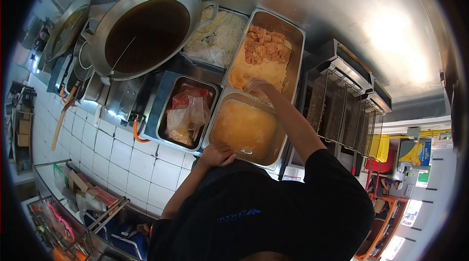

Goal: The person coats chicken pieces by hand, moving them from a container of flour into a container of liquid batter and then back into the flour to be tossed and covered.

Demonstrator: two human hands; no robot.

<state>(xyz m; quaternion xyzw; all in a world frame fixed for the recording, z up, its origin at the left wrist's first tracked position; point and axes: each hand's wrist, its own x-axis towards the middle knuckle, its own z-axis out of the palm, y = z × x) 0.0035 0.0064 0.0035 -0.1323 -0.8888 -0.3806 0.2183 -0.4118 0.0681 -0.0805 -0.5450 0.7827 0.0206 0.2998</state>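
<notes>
My right hand (258, 86) reaches into the near end of a long metal tray (300, 48). Its fingers are at the pale orange breading powder (251, 73) and partly hidden in it. Raw, reddish marinated meat pieces (266, 46) are heaped at the far end of that tray. Closer to me stands a second metal tray (280, 151) holding a cloudy orange liquid (244, 126). My left hand (218, 155) lies at this tray's near left corner, fingers curled over the rim.
At the left is a large wok (193, 4) of dark oil (146, 31). A tub of whitish crumbs (220, 36) stands beside it. A smaller tray (163, 129) holds plastic bags (188, 112). Wire fryer baskets (342, 109) hang at the right. A wooden-handled tool (61, 124) sticks out far left.
</notes>
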